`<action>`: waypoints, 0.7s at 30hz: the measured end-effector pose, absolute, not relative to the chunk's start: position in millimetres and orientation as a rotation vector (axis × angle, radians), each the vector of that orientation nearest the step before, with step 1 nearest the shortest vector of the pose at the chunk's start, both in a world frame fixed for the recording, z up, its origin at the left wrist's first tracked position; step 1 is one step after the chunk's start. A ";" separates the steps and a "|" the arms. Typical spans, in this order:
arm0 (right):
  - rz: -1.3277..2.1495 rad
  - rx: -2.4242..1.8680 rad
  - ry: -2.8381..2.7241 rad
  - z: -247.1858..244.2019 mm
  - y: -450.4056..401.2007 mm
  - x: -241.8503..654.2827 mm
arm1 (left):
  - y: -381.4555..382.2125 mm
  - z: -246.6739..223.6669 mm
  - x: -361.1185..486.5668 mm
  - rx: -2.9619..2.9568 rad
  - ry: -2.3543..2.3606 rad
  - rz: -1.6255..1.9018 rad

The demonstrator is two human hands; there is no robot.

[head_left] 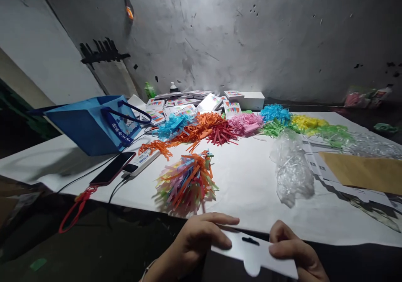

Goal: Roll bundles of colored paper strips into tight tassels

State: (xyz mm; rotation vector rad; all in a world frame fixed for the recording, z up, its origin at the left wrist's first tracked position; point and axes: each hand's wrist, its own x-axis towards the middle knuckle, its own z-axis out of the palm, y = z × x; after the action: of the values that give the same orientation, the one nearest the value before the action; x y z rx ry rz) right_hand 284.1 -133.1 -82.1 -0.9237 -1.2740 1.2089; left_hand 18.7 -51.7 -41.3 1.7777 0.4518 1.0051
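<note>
At the table's front edge I hold a flat white cardboard box (238, 248) with a hanging slot and a rounded tab on its top flap. My left hand (201, 236) grips the flap's left side, thumb on top. On the right side, my right hand (293, 248) pinches the flap with its thumb and curled fingers. The lower part of the box is dark and runs out of view. Just beyond my left hand lies a bundle of multicoloured paper strips (190, 181) on the white table.
Behind are shredded paper piles, among them orange (204, 125) and pink (246, 124), and a stack of printed boxes (210, 102). A blue bag (91, 125), a phone (114, 168) and a power bank (141, 162) sit left. Clear plastic bags (292, 169) and brown paper (361, 171) lie right.
</note>
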 end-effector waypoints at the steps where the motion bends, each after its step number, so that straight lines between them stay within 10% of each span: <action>1: 1.219 -0.862 -1.355 -76.4 -132.0 288.1 | -50.9 -35.4 17.0 1.815 0.443 0.966; 14: 0.006 -1.172 -2.258 -36.4 -115.7 284.9 | -59.4 -35.8 37.9 2.141 0.583 0.987; 21: 0.075 -1.198 -2.485 -27.2 -94.1 269.0 | -64.9 -37.6 41.0 2.064 0.706 1.008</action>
State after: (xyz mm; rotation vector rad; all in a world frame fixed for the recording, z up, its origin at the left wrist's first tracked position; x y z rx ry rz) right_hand 269.0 -94.1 -27.2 -1.1984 -2.4849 0.0750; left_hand 41.0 -64.9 -37.6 2.0641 0.7062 1.0079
